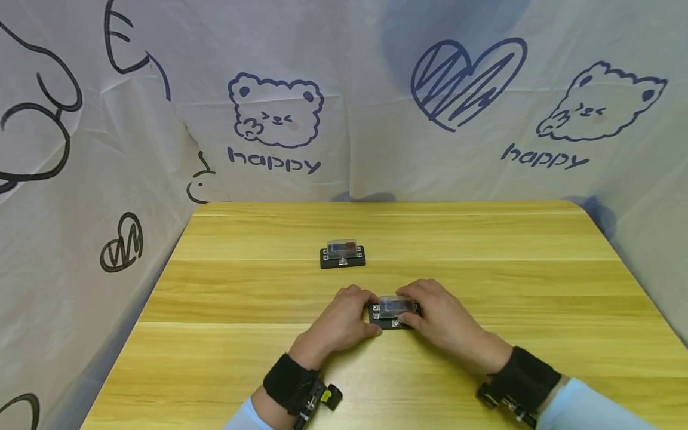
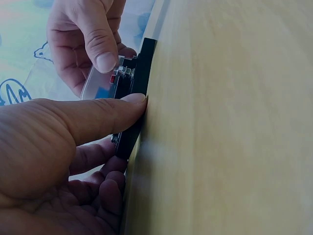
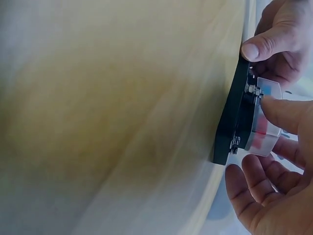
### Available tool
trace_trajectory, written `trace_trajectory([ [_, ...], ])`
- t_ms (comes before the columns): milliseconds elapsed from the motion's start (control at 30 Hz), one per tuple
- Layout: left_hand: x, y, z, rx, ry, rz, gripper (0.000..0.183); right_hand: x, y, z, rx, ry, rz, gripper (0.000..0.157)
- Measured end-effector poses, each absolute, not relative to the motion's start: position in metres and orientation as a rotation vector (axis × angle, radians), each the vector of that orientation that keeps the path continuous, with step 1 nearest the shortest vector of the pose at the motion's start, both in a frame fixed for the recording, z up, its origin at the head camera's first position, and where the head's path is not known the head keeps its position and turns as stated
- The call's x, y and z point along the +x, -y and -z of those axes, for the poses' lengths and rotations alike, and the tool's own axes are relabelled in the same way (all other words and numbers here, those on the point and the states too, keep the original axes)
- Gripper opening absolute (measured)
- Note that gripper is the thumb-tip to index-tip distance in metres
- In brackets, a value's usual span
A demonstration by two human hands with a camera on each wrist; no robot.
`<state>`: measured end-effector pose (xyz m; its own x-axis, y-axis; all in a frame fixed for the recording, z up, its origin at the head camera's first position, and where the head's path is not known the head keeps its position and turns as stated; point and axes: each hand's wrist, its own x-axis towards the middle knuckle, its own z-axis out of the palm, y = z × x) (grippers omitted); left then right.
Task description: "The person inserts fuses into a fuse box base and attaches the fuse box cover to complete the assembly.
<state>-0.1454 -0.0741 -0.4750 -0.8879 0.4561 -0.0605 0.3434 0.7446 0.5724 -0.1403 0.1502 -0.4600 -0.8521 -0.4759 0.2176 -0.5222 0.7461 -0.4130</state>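
Note:
A fuse block with a black base [image 1: 384,324] and a clear cover [image 1: 396,306] lies on the table between both hands. My left hand [image 1: 344,319] grips the left end of the base, its thumb [image 2: 112,115] along the near edge and its fingers behind. With thumb and fingers, my right hand [image 1: 443,316] pinches the clear cover from its near and far sides. Red and blue parts show through the cover [image 3: 264,129] in the right wrist view. Metal screw terminals [image 3: 253,90] stand along the base. The cover sits on the base.
A second fuse block [image 1: 343,255] with its clear cover on stands farther back on the wooden table [image 1: 242,286]. White cloth walls [image 1: 371,119] with drawings rise behind and beside the table. Both wrists wear black bands [image 1: 525,379] with small cameras.

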Motion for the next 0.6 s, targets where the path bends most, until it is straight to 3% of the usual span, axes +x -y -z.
trace_trajectory([
  [600, -0.1458, 0.0735, 0.4755, 0.626, -2.742, -0.852, 0.056, -0.1407, -0.1531, 0.4573, 0.842, 2.842, -0.703, 0.037],
])
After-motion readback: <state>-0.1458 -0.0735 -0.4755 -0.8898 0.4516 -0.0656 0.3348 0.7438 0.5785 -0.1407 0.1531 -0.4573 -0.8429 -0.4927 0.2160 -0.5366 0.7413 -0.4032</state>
